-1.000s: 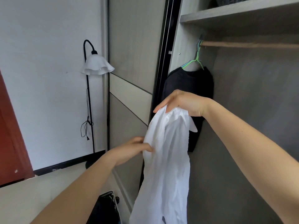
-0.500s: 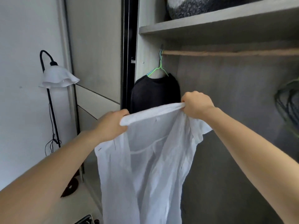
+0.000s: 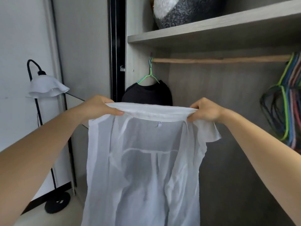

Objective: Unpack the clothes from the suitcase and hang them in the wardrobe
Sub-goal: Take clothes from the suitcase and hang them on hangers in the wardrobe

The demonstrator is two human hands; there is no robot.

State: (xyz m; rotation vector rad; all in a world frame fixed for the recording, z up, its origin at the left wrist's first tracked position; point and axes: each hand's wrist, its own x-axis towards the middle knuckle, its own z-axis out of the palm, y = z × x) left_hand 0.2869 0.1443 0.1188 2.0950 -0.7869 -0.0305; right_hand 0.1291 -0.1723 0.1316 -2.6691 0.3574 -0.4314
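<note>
A thin white shirt (image 3: 143, 168) hangs spread out in front of me, its collar stretched flat between both hands. My left hand (image 3: 99, 106) pinches the collar's left end and my right hand (image 3: 204, 110) grips its right end. Behind the shirt stands the open wardrobe, with a wooden rail (image 3: 219, 60) under a shelf. A black garment (image 3: 147, 93) hangs on a green hanger (image 3: 150, 75) at the rail's left end, partly hidden by the shirt. The suitcase is out of view.
A bunch of several empty coloured hangers (image 3: 286, 101) hangs at the rail's right end. A fluffy grey and white item (image 3: 184, 10) lies on the shelf (image 3: 211, 30) above. A black floor lamp (image 3: 47, 88) with a white shade stands left, next to the sliding door (image 3: 84, 46).
My hands have drawn apart and pulled the bunched shirt open, the collar now taut between them. My view has turned right, bringing the empty hangers into sight.
</note>
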